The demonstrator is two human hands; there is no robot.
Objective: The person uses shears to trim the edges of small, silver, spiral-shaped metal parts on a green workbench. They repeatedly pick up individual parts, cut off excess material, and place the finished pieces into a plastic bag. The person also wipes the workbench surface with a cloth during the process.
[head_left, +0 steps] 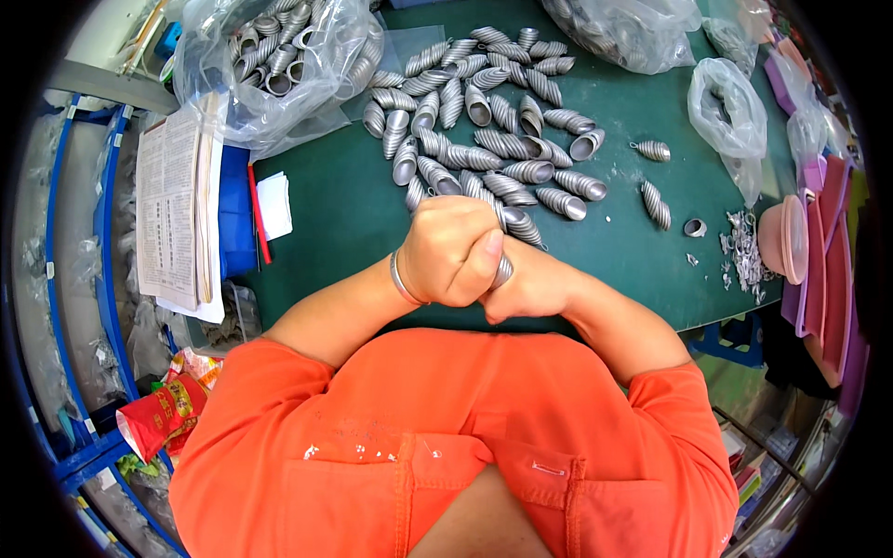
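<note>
My left hand (445,249) and my right hand (528,282) meet at the near edge of the green table. Both are closed round one grey spiral-ridged tube (503,271); only a short stretch of it shows between the fists, and its ends are hidden. A loose pile of the same tubes (493,149) lies just beyond my hands, several with their open ends facing me. Apart from the pile, to the right, lie a small tube with a thin tail (651,150), another twisted tube (656,205) and a short ring (695,227).
Clear plastic bags of tubes stand at the far left (279,70) and far right (623,33). Metal scraps (744,251) lie beside a pink tub (783,238) on the right. Papers (177,205), a red pen (259,214) and blue shelving (102,270) are at left.
</note>
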